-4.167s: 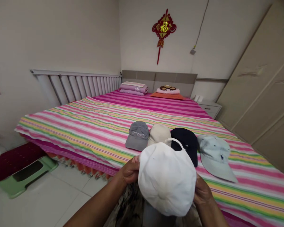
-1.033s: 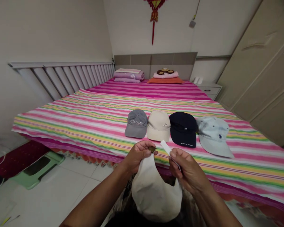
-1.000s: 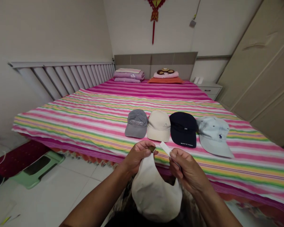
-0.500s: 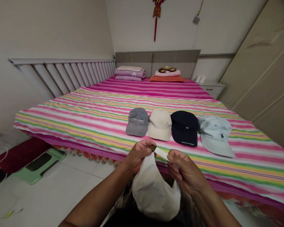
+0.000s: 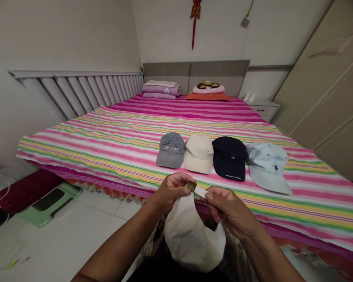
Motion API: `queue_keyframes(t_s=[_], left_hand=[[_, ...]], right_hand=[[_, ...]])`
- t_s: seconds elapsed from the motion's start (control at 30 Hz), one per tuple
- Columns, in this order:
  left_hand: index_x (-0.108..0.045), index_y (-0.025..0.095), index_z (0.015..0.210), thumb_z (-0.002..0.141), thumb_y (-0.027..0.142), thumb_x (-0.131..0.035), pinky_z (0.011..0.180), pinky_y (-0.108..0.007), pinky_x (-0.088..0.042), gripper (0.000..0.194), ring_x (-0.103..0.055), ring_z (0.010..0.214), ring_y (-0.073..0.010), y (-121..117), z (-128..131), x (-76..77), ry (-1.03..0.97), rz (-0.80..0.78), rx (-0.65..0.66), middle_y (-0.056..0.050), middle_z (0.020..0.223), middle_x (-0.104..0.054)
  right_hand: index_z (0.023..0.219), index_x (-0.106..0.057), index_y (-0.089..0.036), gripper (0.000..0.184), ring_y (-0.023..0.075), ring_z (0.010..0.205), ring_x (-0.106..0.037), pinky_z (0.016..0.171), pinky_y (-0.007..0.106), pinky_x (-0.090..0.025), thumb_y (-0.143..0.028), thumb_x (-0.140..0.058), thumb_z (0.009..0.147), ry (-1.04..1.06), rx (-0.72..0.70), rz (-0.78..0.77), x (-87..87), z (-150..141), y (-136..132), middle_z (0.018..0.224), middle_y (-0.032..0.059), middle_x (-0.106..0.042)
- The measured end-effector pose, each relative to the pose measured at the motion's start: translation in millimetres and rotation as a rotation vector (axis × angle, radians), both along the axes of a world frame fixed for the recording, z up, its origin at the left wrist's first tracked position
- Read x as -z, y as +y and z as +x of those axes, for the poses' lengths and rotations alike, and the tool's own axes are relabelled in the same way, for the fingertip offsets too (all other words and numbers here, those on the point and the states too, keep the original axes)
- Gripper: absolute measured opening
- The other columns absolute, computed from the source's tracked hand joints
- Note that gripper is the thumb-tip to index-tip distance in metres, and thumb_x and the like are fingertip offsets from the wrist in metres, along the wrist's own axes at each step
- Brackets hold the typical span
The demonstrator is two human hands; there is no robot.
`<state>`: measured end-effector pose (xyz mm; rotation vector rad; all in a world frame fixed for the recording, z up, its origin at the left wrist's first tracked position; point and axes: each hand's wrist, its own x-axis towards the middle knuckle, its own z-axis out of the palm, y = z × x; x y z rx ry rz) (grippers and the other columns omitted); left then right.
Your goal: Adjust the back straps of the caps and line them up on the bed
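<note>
A plain white cap point(image 5: 194, 243) is held up before the near edge of the bed point(image 5: 106, 150), its crown hanging down and rear opening uppermost; its narrow white strap point(image 5: 201, 191) reaches towards a brass-coloured buckle point(image 5: 191, 187), whether threaded is unclear

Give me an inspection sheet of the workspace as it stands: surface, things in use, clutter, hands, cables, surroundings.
Surface: bed with striped covers.
Things: white cap in both hands; strap end at the buckle, whether threaded unclear. Gray cap, beige cap, navy cap and pale blue cap in a row beyond.
Clutter: green stool and small yellow item on the floor.
Hands: left hand pinches the buckle; right hand pinches the strap.
Cables: wall cord; pale cord near the stool.
Surroundings: headboard, folded bedding, nightstand.
</note>
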<state>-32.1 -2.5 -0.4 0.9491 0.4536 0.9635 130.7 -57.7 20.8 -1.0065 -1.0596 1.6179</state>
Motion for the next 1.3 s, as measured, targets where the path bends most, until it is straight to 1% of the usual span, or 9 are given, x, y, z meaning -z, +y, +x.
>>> queue_keyframes(t_s=[0.07, 0.17, 0.27, 0.4, 0.63, 0.73, 0.87, 1.1, 1.3], left_hand=[[-0.065, 0.013, 0.077, 0.049, 0.021, -0.077, 0.061, -0.024, -0.042, 0.031, -0.056, 0.062, -0.0113, 0.1, -1.3, -0.9, 0.047, 0.087, -0.018, -0.003, 0.069, -0.062], [-0.067, 0.014, 0.079, 0.053, 0.02, -0.075, 0.069, -0.026, -0.042, 0.027, -0.057, 0.071, -0.0137, -0.2, -3.0, -2.0, 0.134, 0.24, -0.018, -0.003, 0.072, -0.062], [-0.067, 0.015, 0.081, 0.058, 0.019, -0.073, 0.075, -0.028, -0.041, 0.024, -0.057, 0.08, -0.0167, -0.9, -4.2, -4.1, 0.196, 0.357, -0.022, -0.004, 0.075, -0.062], [-0.067, 0.017, 0.085, 0.062, 0.017, -0.07, 0.08, -0.032, -0.041, 0.023, -0.056, 0.088, -0.0196, -1.4, -5.0, -7.8, 0.19, 0.477, -0.034, -0.006, 0.085, -0.064], [-0.068, 0.019, 0.087, 0.064, 0.016, -0.068, 0.086, -0.036, -0.038, 0.023, -0.058, 0.087, -0.0205, -3.1, -5.1, -9.6, 0.265, 0.644, -0.097, -0.008, 0.088, -0.065], [-0.067, 0.018, 0.087, 0.065, 0.017, -0.067, 0.085, -0.035, -0.039, 0.022, -0.058, 0.087, -0.0201, -3.1, -5.4, -8.1, 0.263, 0.614, -0.102, -0.008, 0.088, -0.065], [-0.064, 0.015, 0.087, 0.066, 0.02, -0.067, 0.082, -0.033, -0.04, 0.022, -0.057, 0.086, -0.0192, -3.2, -4.7, -4.4, 0.223, 0.498, -0.083, -0.008, 0.087, -0.063], [-0.06, 0.014, 0.085, 0.064, 0.022, -0.068, 0.075, -0.027, -0.04, 0.023, -0.053, 0.081, -0.0149, -6.3, 0.9, 0.1, 0.113, 0.331, 0.023, -0.005, 0.082, -0.058], [-0.059, 0.014, 0.084, 0.063, 0.022, -0.069, 0.074, -0.027, -0.04, 0.024, -0.054, 0.079, -0.0146, -5.7, -2.0, 0.1, 0.059, 0.264, -0.008, -0.005, 0.079, -0.057]], right_hand=[[0.064, -0.058, -0.013, 0.026, 0.0046, 0.035, -0.034, 0.037, 0.019, -0.023, -0.038, -0.066, 0.066, -0.055, -0.008, 0.001, -1.2, 1.7, 0.9, 0.042, -0.0044, -0.048], [0.062, -0.057, -0.013, 0.026, 0.0051, 0.038, -0.038, 0.04, 0.019, -0.027, -0.036, -0.069, 0.063, -0.086, 0.02, -0.004, -1.3, 2.6, 1.8, 0.045, -0.004, -0.05], [0.059, -0.056, -0.014, 0.025, 0.0044, 0.038, -0.035, 0.04, 0.019, -0.025, -0.035, -0.068, 0.063, -0.044, 0.056, 0.004, 0.0, 1.1, 1.5, 0.044, -0.0047, -0.048], [0.058, -0.055, -0.014, 0.024, 0.0042, 0.037, -0.032, 0.039, 0.02, -0.02, -0.033, -0.067, 0.065, 0.023, 0.081, 0.015, 1.4, -3.3, 0.0, 0.041, -0.0053, -0.046], [0.056, -0.053, -0.015, 0.024, 0.0045, 0.037, -0.031, 0.038, 0.019, -0.019, -0.032, -0.067, 0.065, 0.073, 0.079, -0.002, 4.4, -10.9, -0.8, 0.042, -0.0051, -0.046], [0.057, -0.053, -0.015, 0.025, 0.005, 0.037, -0.032, 0.039, 0.019, -0.021, -0.035, -0.066, 0.066, 0.069, 0.079, 0.008, 6.3, -12.2, -0.7, 0.043, -0.0048, -0.047], [0.064, -0.052, -0.016, 0.023, 0.0068, 0.039, -0.037, 0.041, 0.02, -0.026, -0.036, -0.065, 0.068, 0.098, 0.048, -0.006, 6.5, -10.8, -1.2, 0.047, -0.0035, -0.051], [0.062, -0.052, -0.016, 0.025, 0.0067, 0.042, -0.039, 0.043, 0.02, -0.028, -0.036, -0.065, 0.068, 0.017, 0.054, 0.022, 5.3, -10.0, -2.1, 0.052, -0.002, -0.054], [0.067, -0.054, -0.015, 0.026, 0.0074, 0.045, -0.042, 0.046, 0.021, -0.03, -0.039, -0.064, 0.069, -0.056, 0.026, 0.05, 5.6, -4.2, -1.0, 0.053, -0.0025, -0.053]])
